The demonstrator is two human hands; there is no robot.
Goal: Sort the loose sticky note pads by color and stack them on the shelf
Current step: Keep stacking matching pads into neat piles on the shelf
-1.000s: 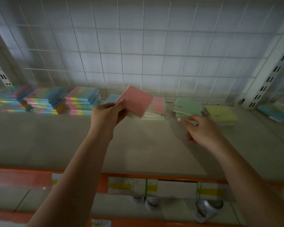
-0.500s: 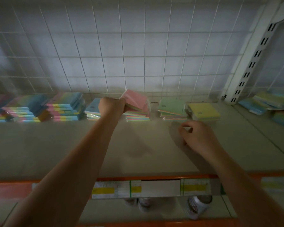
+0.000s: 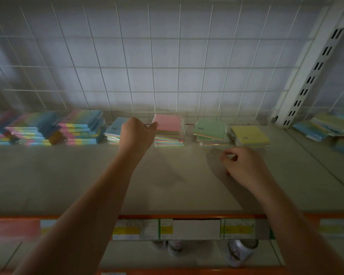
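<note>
The person is setting a pink-topped sticky note pad (image 3: 168,122) onto the pink stack (image 3: 169,138) at the back of the shelf (image 3: 167,185); the left hand (image 3: 136,133) pinches the pad's near-left corner, while the right hand (image 3: 244,165) rests on the shelf, fingers loosely curled and holding nothing. Next, probably, comes squaring the pad's edges, then letting go. The pads are flat squares of matte paper, their sides banded in pastel, some sleeved in glossy film.

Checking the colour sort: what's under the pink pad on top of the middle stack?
Under the pink pad, pad edges banded green, yellow, pink and blue show. The left hand at its left corner hides that side; lower top faces are covered.
</note>
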